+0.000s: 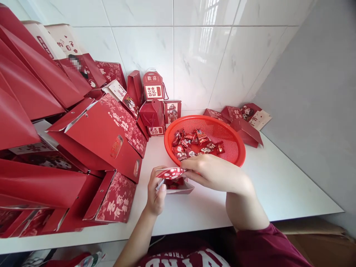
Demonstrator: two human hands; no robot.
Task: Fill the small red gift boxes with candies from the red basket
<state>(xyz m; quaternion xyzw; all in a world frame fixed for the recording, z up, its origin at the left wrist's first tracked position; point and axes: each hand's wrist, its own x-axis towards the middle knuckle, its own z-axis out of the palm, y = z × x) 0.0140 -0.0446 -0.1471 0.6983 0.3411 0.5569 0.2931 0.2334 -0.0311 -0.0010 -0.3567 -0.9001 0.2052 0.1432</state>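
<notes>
"So, where is the box, and how do the hands stand?"

"The small paper box [185,190] sits low at six o'clock, above the white table [205,213], with red-wrapped sweets [174,183] inside. The left hand [155,194] curls around its nine o'clock side, thumb on the near side. The right hand [205,168] has its fingertips pinched together on the three o'clock end of a red-and-white patterned piece [170,173], probably a flap, over the opening."

"And around it?"

"A red mesh basket [242,154] of loose wrapped candies [191,142] lies just beyond, at one o'clock. Red gift boxes [91,129] crowd nine to eleven o'clock."

"How is this best handled?"

"I'd keep the left hand light but steady, so the card doesn't buckle, and guide that piece by its edge. Any wrapper above the rim could snag, so the sweets should lie low."
</notes>
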